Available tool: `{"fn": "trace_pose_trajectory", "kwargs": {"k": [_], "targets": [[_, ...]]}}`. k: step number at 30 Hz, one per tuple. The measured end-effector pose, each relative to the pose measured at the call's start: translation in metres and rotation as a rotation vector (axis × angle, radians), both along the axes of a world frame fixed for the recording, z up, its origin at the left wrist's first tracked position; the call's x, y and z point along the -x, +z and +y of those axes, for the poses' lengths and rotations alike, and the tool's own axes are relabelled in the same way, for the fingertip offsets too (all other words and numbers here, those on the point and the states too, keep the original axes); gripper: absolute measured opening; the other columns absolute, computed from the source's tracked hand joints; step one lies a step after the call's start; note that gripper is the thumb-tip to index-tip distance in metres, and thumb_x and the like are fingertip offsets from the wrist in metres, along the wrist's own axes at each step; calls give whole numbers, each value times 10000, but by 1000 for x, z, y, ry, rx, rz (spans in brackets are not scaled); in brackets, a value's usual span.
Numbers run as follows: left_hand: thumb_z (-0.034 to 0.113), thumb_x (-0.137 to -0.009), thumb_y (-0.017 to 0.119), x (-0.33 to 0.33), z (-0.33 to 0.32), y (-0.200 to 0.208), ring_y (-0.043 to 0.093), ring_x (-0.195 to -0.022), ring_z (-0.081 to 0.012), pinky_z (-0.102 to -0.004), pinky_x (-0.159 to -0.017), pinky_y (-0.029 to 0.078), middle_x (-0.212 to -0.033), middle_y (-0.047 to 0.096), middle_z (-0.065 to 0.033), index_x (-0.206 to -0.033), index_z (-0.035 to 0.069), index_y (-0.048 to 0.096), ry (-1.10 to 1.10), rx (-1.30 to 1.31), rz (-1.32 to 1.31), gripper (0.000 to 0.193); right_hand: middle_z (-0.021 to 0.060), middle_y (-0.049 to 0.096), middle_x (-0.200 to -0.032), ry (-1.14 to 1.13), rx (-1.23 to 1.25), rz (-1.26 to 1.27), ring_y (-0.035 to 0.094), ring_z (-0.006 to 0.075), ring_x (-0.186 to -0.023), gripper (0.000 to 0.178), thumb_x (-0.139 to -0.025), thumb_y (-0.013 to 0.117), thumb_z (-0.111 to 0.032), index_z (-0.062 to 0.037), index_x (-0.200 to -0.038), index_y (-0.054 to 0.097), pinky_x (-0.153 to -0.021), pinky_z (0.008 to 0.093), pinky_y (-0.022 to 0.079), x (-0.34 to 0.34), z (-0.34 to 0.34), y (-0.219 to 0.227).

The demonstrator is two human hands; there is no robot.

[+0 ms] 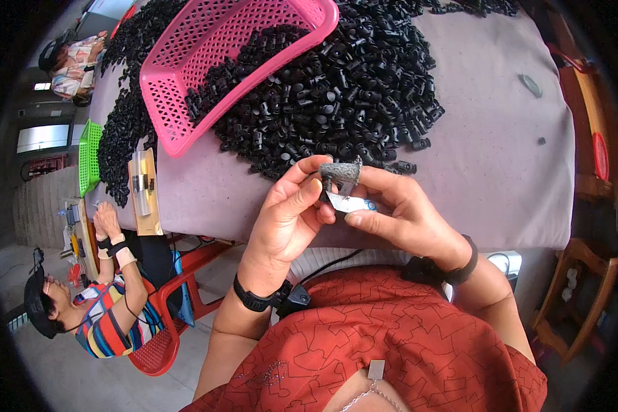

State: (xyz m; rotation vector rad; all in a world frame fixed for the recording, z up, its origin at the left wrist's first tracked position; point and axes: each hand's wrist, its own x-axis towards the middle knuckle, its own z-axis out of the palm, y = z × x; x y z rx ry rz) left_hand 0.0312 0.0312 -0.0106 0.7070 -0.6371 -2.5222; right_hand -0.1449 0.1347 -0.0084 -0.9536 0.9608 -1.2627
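Observation:
Both hands meet in front of my chest, just over the table's near edge. My left hand (286,209) has its thumb and fingers closed round a small black plastic part (327,187), mostly hidden by the fingertips. My right hand (408,213) pinches a flat white piece (348,203) with a pointed end and blue marks, between thumb and fingers. Its tip touches or nearly touches the black part. A grey woven sleeve (340,171) sits at the right index fingertip. Just beyond the hands lies a large heap of small black barrel-shaped plastic parts (336,96).
A pink perforated basket (175,123) lies tilted on the heap. At left stand a green basket (89,158) and a cardboard piece (147,223) with a clear tube. A co-worker (110,302) sits at left on a red chair (159,353); another person (75,69) is farther off.

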Motion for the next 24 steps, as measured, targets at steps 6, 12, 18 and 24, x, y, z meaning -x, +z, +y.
{"fn": "trace_pose_trajectory", "kwargs": {"k": [6,12,18,24], "targets": [[111,-923,621,-1,-1,-3,638,-725,-120,-251,-638,558,-978,645,-57,-1270,38,504,-44,19,29,374,-16,585,-937,-27,-5,-55,491,42,-846,413,-923,630,-127,18,-1291,512,-753,207,435,-2,-5,4],[116,-926,616,0,-3,-5,644,-707,-125,-249,-638,558,-966,642,-54,-1279,44,504,-42,-1,48,377,-24,587,-932,52,-28,-67,495,36,-850,418,-920,632,-124,14,-1295,510,-766,204,434,2,-3,5],[124,-931,610,-1,-2,-4,642,-706,-122,-245,-641,553,-968,640,-58,-1283,50,512,-59,-22,67,373,-10,601,-974,44,-26,-66,509,44,-887,423,-919,635,-118,12,-1301,509,-795,214,438,3,-3,3],[133,-936,604,-1,0,-5,626,-743,-121,-257,-655,552,-970,633,-57,-1289,46,513,-72,-15,90,374,35,624,-1112,18,4,-82,536,74,-1015,395,-929,615,-100,24,-1291,519,-899,240,438,3,-4,3]]}}
